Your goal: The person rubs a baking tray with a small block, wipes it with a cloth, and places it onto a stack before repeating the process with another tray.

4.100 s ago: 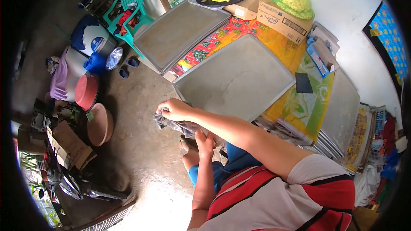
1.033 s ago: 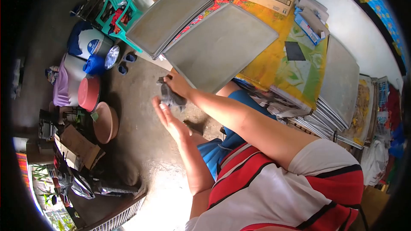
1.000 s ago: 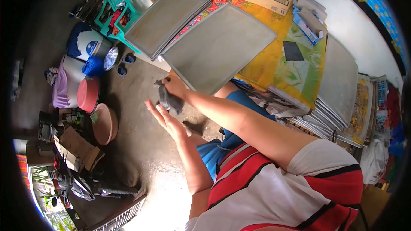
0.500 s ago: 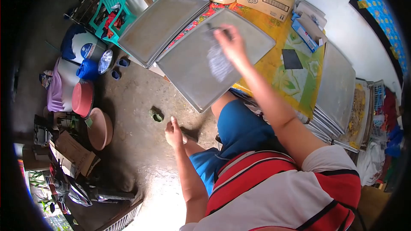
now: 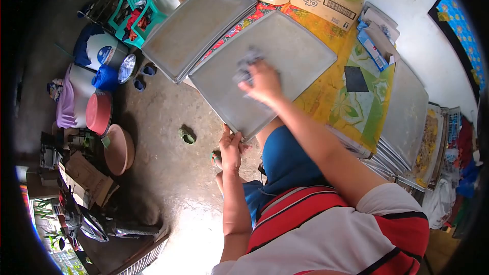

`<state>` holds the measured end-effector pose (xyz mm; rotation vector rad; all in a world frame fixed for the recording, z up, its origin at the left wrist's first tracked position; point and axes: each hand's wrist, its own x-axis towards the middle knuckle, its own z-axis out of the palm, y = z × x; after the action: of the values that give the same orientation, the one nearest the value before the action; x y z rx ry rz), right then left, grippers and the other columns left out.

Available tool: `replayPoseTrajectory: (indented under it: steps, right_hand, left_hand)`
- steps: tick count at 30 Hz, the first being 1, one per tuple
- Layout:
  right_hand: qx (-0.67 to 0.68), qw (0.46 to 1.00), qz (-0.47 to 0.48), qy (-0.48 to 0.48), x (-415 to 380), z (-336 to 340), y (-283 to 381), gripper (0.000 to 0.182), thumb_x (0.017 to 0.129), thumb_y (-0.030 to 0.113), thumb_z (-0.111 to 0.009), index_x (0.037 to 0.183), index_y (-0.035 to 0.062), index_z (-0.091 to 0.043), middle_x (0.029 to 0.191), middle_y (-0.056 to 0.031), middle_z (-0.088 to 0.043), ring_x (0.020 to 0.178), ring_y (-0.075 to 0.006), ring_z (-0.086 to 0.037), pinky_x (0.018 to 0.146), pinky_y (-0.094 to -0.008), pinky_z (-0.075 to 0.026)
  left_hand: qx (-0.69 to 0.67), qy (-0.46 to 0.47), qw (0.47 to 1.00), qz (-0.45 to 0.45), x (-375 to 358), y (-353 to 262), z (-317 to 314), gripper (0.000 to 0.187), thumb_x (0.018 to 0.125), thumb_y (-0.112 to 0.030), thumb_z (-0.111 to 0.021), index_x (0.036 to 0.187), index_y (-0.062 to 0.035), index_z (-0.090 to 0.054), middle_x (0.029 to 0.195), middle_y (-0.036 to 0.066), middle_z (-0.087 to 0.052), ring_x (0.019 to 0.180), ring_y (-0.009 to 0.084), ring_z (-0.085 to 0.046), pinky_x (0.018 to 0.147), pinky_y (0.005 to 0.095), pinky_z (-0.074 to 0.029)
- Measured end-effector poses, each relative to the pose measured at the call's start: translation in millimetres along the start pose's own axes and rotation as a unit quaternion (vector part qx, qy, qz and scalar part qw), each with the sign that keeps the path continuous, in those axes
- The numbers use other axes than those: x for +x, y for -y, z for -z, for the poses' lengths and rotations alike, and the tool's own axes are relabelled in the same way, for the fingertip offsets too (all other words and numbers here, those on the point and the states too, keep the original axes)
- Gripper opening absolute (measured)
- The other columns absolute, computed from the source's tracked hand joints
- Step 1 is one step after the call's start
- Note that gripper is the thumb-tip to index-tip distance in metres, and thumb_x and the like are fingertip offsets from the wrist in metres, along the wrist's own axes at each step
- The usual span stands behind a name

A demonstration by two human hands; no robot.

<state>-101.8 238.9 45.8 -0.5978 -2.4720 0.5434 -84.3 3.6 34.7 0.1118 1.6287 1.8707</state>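
A grey rectangular metal tray (image 5: 295, 46) with a raised rim lies at an angle on the table, its near corner sticking out past the edge. My right hand (image 5: 265, 82) is closed over a crumpled grey cloth (image 5: 249, 58) pressed against the tray's surface; the cloth is blurred by motion. At the near corner, my left hand (image 5: 232, 147) has its fingers bent around the tray's rim, some of them hidden below it. Left of this tray is a stack of similar trays (image 5: 198, 25).
An orange and green patterned tablecloth (image 5: 331, 104) carries a dark square piece (image 5: 356, 79), a cardboard box (image 5: 321, 2) and a blue box (image 5: 373, 51). More trays (image 5: 405, 112) lean at the right. On the floor are a green clog (image 5: 187, 135), basins (image 5: 119, 150) and a green chair (image 5: 137, 10).
My left hand has moved up from beside my leg to the tray's near corner. My right hand has shifted down and left across the tray. The pale streaky patch no longer shows.
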Motion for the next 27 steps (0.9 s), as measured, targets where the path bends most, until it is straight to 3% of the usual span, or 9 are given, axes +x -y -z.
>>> replayPoseTrajectory:
  steps: [5, 8, 10, 13, 15, 17, 21, 25, 27]
  right_hand:
    - [0.3, 0.935, 0.062, 0.177, -27, -55, 118, 0.035, 0.072, 0.018, -0.068, 0.106, 0.0077, -0.067, 0.108, -0.0171, -0.066, 0.099, -0.034, -0.064, 0.089, -0.042, -0.051]
    - [0.479, 0.834, 0.033, 0.27, -27, -61, 158, 0.043, 0.073, 0.015, -0.066, 0.114, 0.002, -0.064, 0.106, -0.0193, -0.068, 0.094, -0.0326, -0.066, 0.085, -0.0373, -0.051]
    - [0.527, 0.807, -0.006, 0.266, -28, -31, 178, 0.044, 0.074, 0.014, -0.066, 0.115, -0.0026, -0.062, 0.106, -0.0194, -0.067, 0.097, -0.0327, -0.065, 0.089, -0.0359, -0.049]
    - [0.525, 0.836, 0.01, 0.161, -34, -1, 183, 0.043, 0.075, 0.015, -0.066, 0.115, -0.0019, -0.062, 0.108, -0.0194, -0.065, 0.101, -0.0331, -0.064, 0.09, -0.0368, -0.049]
    - [0.466, 0.87, 0.023, 0.162, -50, 6, 182, 0.045, 0.076, 0.018, -0.069, 0.117, 0.0018, -0.061, 0.116, -0.0185, -0.061, 0.106, -0.0349, -0.061, 0.093, -0.0396, -0.048]
    - [0.428, 0.876, 0.057, 0.216, -78, -9, 187, 0.048, 0.077, 0.02, -0.07, 0.121, 0.0043, -0.059, 0.12, -0.0171, -0.059, 0.112, -0.0355, -0.058, 0.095, -0.0416, -0.047]
    - [0.353, 0.933, 0.059, 0.044, -58, -21, 171, 0.043, 0.077, 0.021, -0.072, 0.117, 0.0087, -0.06, 0.116, -0.0151, -0.059, 0.111, -0.0372, -0.055, 0.092, -0.0458, -0.046]
    - [0.346, 0.934, 0.042, -0.078, 2, -6, 99, 0.037, 0.08, 0.017, -0.072, 0.114, 0.0049, -0.06, 0.105, -0.0149, -0.063, 0.097, -0.031, -0.064, 0.083, -0.0375, -0.051]
    - [0.301, 0.948, 0.012, -0.101, 7, 36, 73, 0.038, 0.08, 0.016, -0.072, 0.114, 0.0039, -0.06, 0.106, -0.0154, -0.063, 0.098, -0.0319, -0.064, 0.085, -0.0379, -0.051]
  left_hand:
    - [0.003, 0.012, 1.0, 0.017, 12, 16, 15, 0.02, 0.092, -0.005, -0.053, 0.109, 0.0051, -0.055, 0.065, 0.005, -0.055, 0.044, 0.0086, -0.044, 0.053, 0.0286, -0.055]
    - [-0.061, -0.003, 0.998, 0.025, 16, 36, 32, 0.033, 0.095, -0.016, -0.054, 0.124, -0.0015, -0.052, 0.112, 0.012, -0.061, 0.094, 0.0195, -0.062, 0.079, 0.0338, -0.054]
    - [0.027, -0.031, 0.995, -0.085, 26, 59, 61, 0.037, 0.095, -0.022, -0.058, 0.129, -0.007, -0.051, 0.115, 0.007, -0.061, 0.1, 0.0194, -0.061, 0.081, 0.034, -0.052]
    - [-0.256, -0.039, 0.966, 0.005, 21, 10, 91, 0.044, 0.1, -0.029, -0.046, 0.138, -0.0072, -0.046, 0.13, 0.012, -0.054, 0.119, 0.0258, -0.053, 0.098, 0.0409, -0.046]
    - [-0.386, 0.021, 0.921, -0.038, -7, -50, 64, 0.05, 0.1, -0.033, -0.035, 0.139, -0.0029, -0.042, 0.135, 0.016, -0.05, 0.125, 0.0285, -0.05, 0.103, 0.0452, -0.044]
    - [-0.543, 0.15, 0.805, -0.185, 34, 24, 101, 0.055, 0.099, -0.038, -0.03, 0.14, -0.0021, -0.04, 0.139, 0.017, -0.047, 0.131, 0.0291, -0.044, 0.108, 0.0454, -0.037]
    - [-0.421, 0.009, 0.907, -0.031, -36, -50, 7, 0.055, 0.098, -0.038, -0.038, 0.143, -0.0058, -0.039, 0.144, 0.015, -0.044, 0.134, 0.0293, -0.04, 0.111, 0.0452, -0.034]
    - [-0.003, 0.09, 0.98, -0.175, -56, -35, -3, 0.064, 0.084, -0.008, -0.057, 0.145, -0.0029, -0.039, 0.151, 0.012, -0.036, 0.144, 0.0238, -0.025, 0.118, 0.0413, -0.016]
    - [0.046, -0.003, 0.986, -0.162, -46, -35, -3, 0.063, 0.089, -0.008, -0.057, 0.147, -0.003, -0.034, 0.152, 0.015, -0.033, 0.142, 0.0261, -0.029, 0.115, 0.0413, -0.024]
